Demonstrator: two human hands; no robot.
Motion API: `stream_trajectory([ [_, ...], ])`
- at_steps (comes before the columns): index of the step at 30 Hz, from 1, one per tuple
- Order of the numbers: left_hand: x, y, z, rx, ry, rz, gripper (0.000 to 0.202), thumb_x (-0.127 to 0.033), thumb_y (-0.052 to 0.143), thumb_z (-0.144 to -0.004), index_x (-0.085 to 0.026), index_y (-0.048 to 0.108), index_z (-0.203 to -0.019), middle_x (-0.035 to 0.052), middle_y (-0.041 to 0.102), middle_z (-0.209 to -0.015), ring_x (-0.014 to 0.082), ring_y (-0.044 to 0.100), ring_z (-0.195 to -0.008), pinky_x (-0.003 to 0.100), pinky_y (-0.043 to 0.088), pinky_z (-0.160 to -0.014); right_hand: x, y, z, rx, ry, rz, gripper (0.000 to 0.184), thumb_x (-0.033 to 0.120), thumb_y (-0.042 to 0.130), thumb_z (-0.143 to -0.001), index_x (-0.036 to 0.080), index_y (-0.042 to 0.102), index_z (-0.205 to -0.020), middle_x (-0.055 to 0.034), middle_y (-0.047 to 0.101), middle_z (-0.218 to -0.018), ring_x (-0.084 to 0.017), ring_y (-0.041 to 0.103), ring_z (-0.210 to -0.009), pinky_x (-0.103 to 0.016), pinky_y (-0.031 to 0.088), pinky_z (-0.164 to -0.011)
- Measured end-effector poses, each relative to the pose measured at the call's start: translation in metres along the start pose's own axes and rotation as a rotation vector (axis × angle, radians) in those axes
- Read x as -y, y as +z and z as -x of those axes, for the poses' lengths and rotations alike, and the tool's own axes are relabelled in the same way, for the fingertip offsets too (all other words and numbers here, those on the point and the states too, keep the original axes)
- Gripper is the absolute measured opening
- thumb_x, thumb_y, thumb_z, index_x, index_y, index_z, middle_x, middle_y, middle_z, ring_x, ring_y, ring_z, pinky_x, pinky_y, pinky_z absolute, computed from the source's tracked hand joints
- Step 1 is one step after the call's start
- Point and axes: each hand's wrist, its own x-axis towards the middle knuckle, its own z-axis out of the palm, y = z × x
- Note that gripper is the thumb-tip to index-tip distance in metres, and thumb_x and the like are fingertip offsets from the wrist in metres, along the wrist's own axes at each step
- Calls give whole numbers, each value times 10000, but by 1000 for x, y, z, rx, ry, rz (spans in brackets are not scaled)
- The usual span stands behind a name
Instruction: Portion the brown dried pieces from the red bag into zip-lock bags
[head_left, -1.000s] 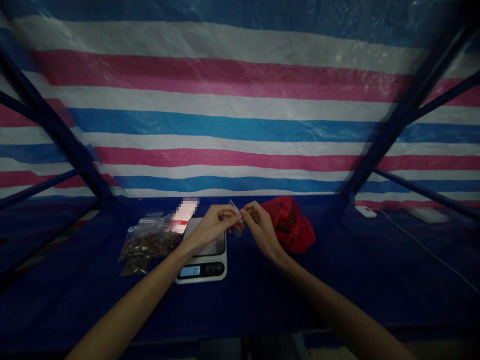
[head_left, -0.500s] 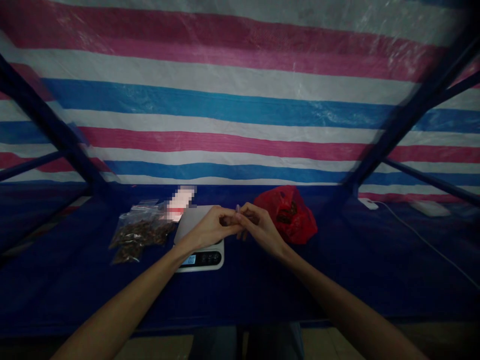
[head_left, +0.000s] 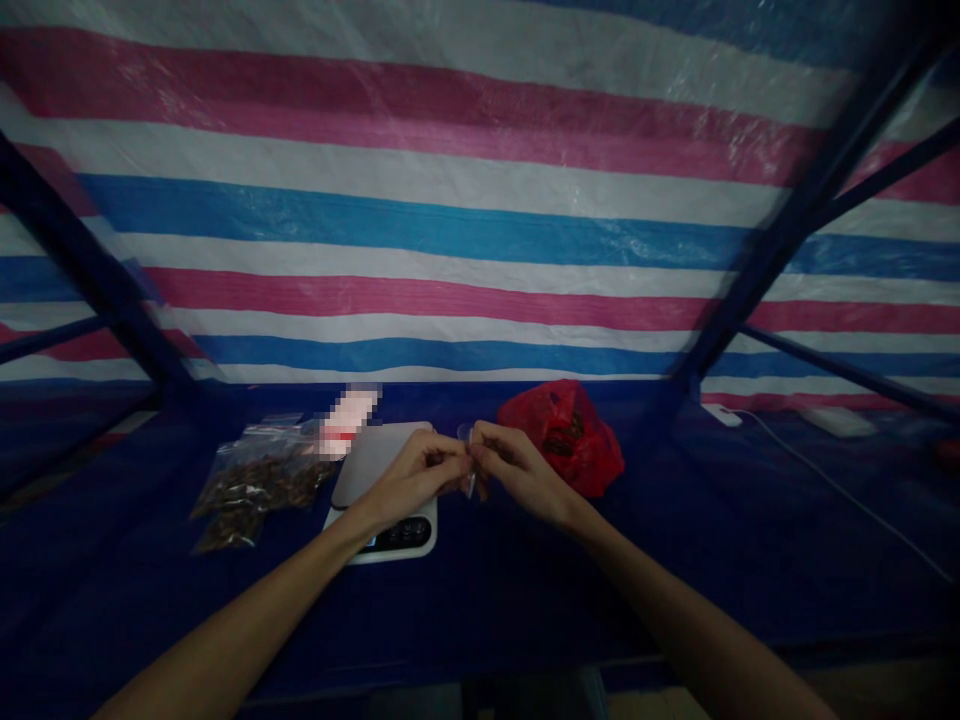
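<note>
My left hand (head_left: pixel 429 465) and my right hand (head_left: pixel 510 465) meet fingertip to fingertip above the table. Pinched between them is a clear plastic bag (head_left: pixel 471 484), seen nearly edge-on and mostly hidden by the fingers. Under my left hand and wrist stands a white kitchen scale (head_left: pixel 379 455) with a grey plate and a dark button panel; its display is partly covered by my forearm. Just beyond my right hand a red plastic bag (head_left: pixel 596 450) lies open, with brown dried pieces (head_left: pixel 564 437) inside.
Several clear zip bags filled with brown pieces (head_left: pixel 259 485) lie left of the scale. A blurred-out pink and white item (head_left: pixel 346 425) is behind them. At right are a white plug block (head_left: pixel 721 414) with a cable and a pale flat object (head_left: pixel 840 421). Blue frame posts flank the blue table (head_left: pixel 675 540).
The view has tilted up and shifted slightly right. My fingers have moved on the clear bag, and more of its edge shows above and below them. The scale and the other bags stay in place.
</note>
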Motion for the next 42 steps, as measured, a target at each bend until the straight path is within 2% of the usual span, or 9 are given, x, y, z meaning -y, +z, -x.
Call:
stream_trajectory([
  [4,6,4,-1,-36,18,60,367,-432,584,-852,-184,627,-585,-17,460,-505,102,346,-473,263,234,-479,-4,-1,-2,-16,-9,48,274,378,505,-999,204,489,-788,34,554,-650,-112,502,-554,-238,387,-551],
  [8,1,1,1,-129,120,-152,359,-356,542,-871,-167,571,-567,-11,498,-549,106,432,-539,240,286,-522,-2,-5,-3,-106,32,237,192,222,521,-912,195,481,-727,57,487,-622,-85,415,-528,-215,304,-517],
  [12,0,-2,1,-383,331,-497,388,-236,546,-848,-167,386,-501,-50,348,-499,71,323,-488,232,217,-505,3,-9,-2,-177,27,426,189,166,502,-842,191,453,-660,65,415,-591,-79,362,-536,-222,248,-512],
  [17,7,4,3,-429,572,-610,306,-111,556,-806,-163,421,-537,-49,434,-537,66,395,-507,218,281,-536,1,-5,-2,-374,-21,676,241,134,579,-752,196,392,-613,70,367,-536,-76,340,-511,-248,212,-505],
  [21,6,2,4,-492,470,-440,289,-134,560,-822,-164,462,-551,-42,494,-558,74,456,-528,208,338,-556,-9,-1,-3,-444,20,320,170,372,547,-933,214,513,-881,49,505,-682,-100,489,-556,-202,328,-466],
  [25,6,-6,2,-461,292,-158,330,-305,553,-903,-166,559,-604,-11,586,-598,113,540,-568,220,402,-562,-19,-5,-6,-337,214,-156,452,603,533,-930,236,498,-1190,-32,619,-957,-176,663,-703,-203,405,-367],
  [30,11,-11,-3,-375,176,101,399,-449,564,-926,-165,598,-648,13,632,-594,122,556,-500,224,402,-491,-25,-16,-12,-172,274,-633,504,445,797,-802,173,611,-1184,-56,698,-966,-156,696,-767,-199,525,-505],
  [38,15,-5,-4,-235,106,259,448,-490,579,-913,-181,476,-605,-46,475,-476,66,403,-357,196,263,-393,-21,-12,10,-221,285,-751,395,386,901,-693,140,735,-954,-26,743,-830,-106,683,-669,-156,492,-490],
  [42,14,-3,-2,-159,116,281,500,-519,472,-961,-181,463,-592,-34,457,-492,72,391,-368,219,258,-403,-1,-50,40,-404,170,-643,334,374,877,-731,155,741,-942,-19,751,-840,-112,700,-690,-161,511,-506],
])
